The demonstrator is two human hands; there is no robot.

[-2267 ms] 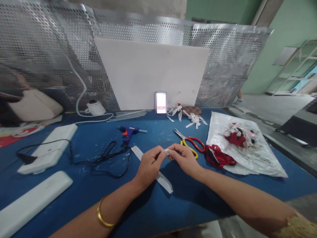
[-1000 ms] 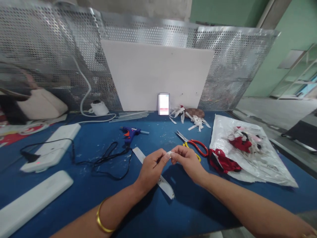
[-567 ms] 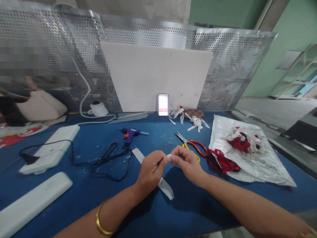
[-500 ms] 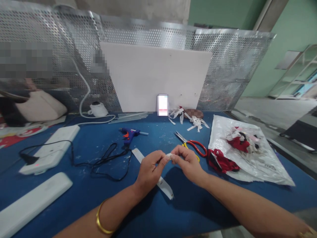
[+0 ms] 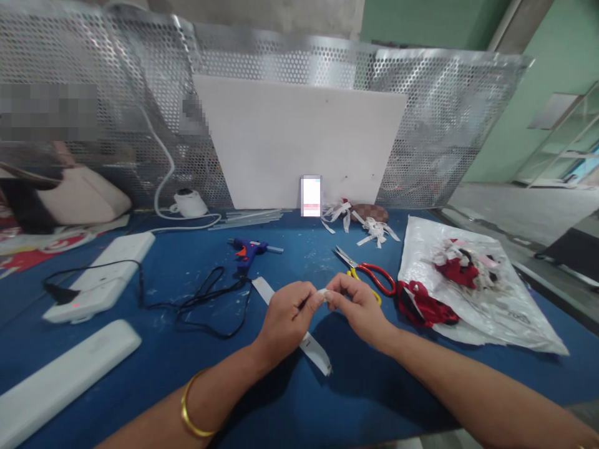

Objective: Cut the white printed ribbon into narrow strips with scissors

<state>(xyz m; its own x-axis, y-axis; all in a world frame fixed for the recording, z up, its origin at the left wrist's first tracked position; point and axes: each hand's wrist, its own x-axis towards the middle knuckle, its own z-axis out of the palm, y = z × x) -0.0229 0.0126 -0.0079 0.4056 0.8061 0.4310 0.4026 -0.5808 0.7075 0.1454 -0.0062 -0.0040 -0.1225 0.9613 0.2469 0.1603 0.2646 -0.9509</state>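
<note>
Fingertips of left hand (image 5: 286,315) and right hand (image 5: 360,308) meet in front of me, clamped on a small whitish piece (image 5: 322,294). Thumbs and forefingers pinch it from both sides, above the blue table (image 5: 369,405). Only a sliver shows between my fingers; its outline and material I cannot make out. Other fingers curl inward, so the palms are out of sight.

Below the left hand, a long flat white strip (image 5: 316,355) slants across the table. The hand covers its middle; both ends show, with a small dark mark on the near part, too small to read.

Just beyond the right hand: metal scissors with red and yellow handles (image 5: 380,279), the yellow loop partly covered by that hand. To the right of them, a bundle of shiny red fabric (image 5: 423,305), dark inside, by the edge of a white plastic bag (image 5: 528,321). My right forearm runs off the frame's edge; the left one, with a gold-coloured bangle (image 5: 186,408), is cut off at the bottom.
</note>
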